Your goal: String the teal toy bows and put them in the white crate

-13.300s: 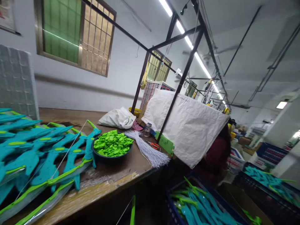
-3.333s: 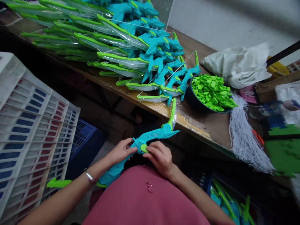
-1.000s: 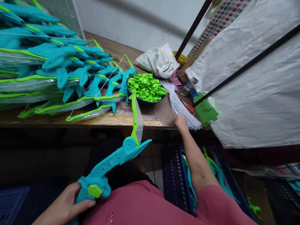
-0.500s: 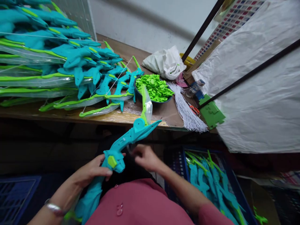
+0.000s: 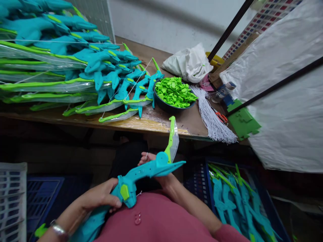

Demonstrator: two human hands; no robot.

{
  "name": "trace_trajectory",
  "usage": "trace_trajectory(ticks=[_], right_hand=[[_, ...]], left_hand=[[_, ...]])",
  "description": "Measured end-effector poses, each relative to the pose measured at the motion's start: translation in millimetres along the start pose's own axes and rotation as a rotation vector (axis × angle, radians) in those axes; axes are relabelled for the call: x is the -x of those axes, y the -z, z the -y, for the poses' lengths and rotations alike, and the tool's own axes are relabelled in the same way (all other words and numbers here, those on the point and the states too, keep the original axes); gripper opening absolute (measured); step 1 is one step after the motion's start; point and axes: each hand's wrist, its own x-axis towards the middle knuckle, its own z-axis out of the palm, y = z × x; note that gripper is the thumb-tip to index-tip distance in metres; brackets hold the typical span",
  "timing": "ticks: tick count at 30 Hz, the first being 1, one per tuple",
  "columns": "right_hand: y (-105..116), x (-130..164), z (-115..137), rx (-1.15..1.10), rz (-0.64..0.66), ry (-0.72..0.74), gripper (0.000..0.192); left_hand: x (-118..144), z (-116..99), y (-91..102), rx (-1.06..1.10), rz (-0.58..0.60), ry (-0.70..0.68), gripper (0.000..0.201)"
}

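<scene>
Head view: the table (image 5: 161, 126) carries stacked bows and a bowl of green caps (image 5: 175, 92). Over the lap, the toy bow (image 5: 148, 168) lies steadied: left hand (image 5: 102, 196) fingers wrap its grip, right hand (image 5: 153, 164) supports beneath, its grasp hidden.

wall (image 5: 176, 23): pale, plain, beyond the worktop
worktop (image 5: 156, 122): worn wood, ahead of the fingers
frame poles (image 5: 229, 30): dark, slanting
</scene>
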Motion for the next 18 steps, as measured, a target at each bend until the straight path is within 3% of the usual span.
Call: trace_trajectory(ticks=[6,11,18], right_hand=[[38.0,-20.8,51.4,-0.058,-0.232,0.254,0.03],[44.9,-13.3,67.4,0.037,-0.277,0.307,0.036],[42.4,-7.1,79.9,0.294,-0.33,0.409,0.038]], left_hand=[[34.8,33.2,23.3,-0.101,-0.119,0.094,0.055],[60.7,39.3,41.1,-0.273,-0.283,0.136,0.049],[71.0,45.8,29.7,-0.395,-0.443,0.226,0.043]])
